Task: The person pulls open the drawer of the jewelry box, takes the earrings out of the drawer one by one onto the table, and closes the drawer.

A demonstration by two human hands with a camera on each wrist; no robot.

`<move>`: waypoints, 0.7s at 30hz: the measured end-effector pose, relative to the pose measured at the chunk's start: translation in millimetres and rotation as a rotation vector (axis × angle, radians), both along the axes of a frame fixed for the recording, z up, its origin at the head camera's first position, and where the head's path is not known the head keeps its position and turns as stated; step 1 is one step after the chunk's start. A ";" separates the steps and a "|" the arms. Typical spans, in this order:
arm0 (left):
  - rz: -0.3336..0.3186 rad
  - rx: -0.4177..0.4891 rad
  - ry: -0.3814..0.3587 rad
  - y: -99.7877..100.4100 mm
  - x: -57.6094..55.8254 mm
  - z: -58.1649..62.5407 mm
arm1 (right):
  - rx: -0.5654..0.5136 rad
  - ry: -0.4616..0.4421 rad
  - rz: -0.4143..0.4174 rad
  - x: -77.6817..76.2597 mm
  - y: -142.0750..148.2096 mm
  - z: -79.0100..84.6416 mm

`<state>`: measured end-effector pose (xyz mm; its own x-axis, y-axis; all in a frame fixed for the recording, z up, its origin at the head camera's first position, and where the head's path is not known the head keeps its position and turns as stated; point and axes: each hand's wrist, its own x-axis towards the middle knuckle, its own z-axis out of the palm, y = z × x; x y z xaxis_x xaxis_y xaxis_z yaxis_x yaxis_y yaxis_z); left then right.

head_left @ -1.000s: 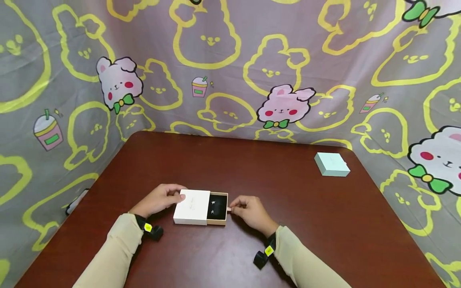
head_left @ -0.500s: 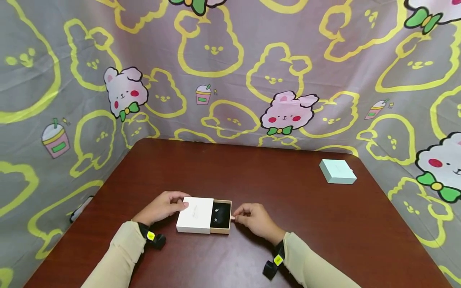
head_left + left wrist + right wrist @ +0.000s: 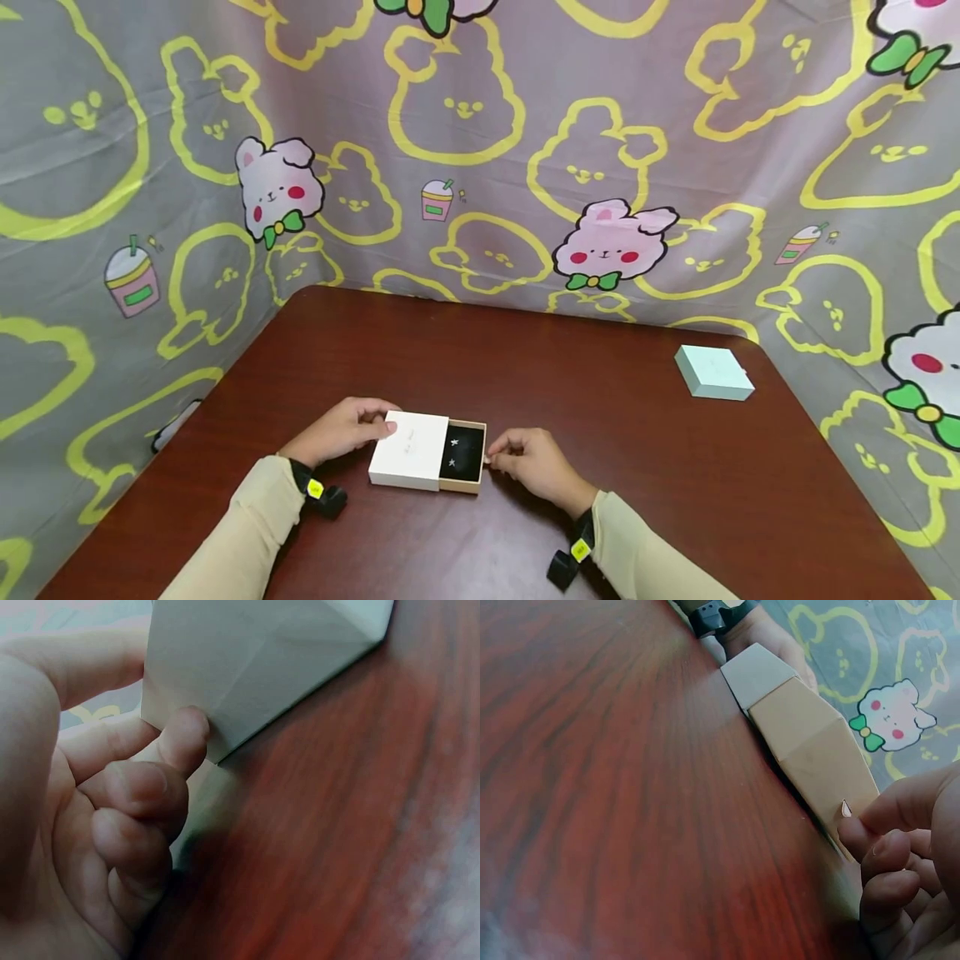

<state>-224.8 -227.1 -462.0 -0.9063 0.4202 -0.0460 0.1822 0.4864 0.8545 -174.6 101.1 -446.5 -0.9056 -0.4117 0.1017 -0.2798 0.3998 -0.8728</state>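
Observation:
A white sliding jewelry box [image 3: 408, 450] lies flat on the table, its tan-walled drawer [image 3: 461, 485] partly out on the right side. Inside the drawer, two small silver star-shaped earrings [image 3: 453, 442] sit on a black pad [image 3: 467, 458]. My left hand [image 3: 339, 429] holds the white sleeve at its left end, thumb on top. In the left wrist view the curled fingertips [image 3: 196, 727] touch the sleeve. With thumb and finger my right hand [image 3: 536, 467] pinches the small pale pull tab [image 3: 845, 809] on the drawer's end.
A pale mint box [image 3: 714, 372], closed, rests near the far right corner of the brown wooden table [image 3: 510, 358]. A cartoon-printed cloth [image 3: 495, 183] hangs round the back and sides.
The head view has shifted, so the table and hands appear lower and further right. Both hands keep their holds, and the drawer stays about equally far out.

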 end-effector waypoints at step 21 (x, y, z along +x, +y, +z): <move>0.041 -0.054 -0.012 0.5 -2.7 -2.9 | 0.022 0.082 -0.004 -11.9 5.5 -18.7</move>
